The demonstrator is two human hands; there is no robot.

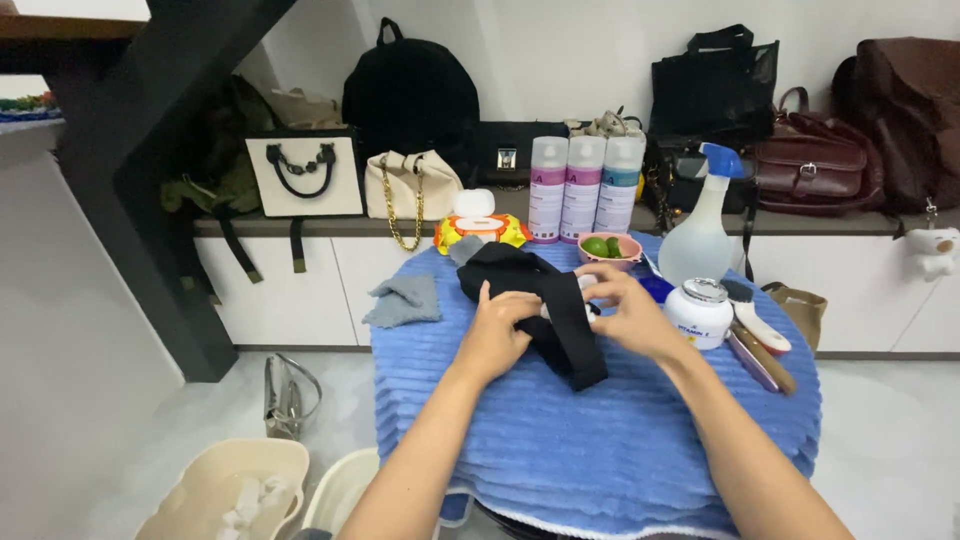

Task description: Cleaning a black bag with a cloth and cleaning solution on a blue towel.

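A black bag with a wide black strap [560, 320] lies on a blue ribbed towel [600, 440] that covers a small round table. My left hand [497, 330] rests on the bag's near left side, fingers pressed onto the fabric. My right hand [630, 312] grips the strap at its right edge, with a small white object [585, 284] showing between the fingers. Both hands touch the bag at the table's centre.
A grey cloth [405, 298], a wipes pack [482, 228], three spray cans [583, 188], a pink bowl with limes [610, 248], a spray bottle [700, 235], a white jar [700, 312] and brushes [760, 335] ring the bag. Handbags line the rear shelf. Beige tubs [230, 490] stand on the floor.
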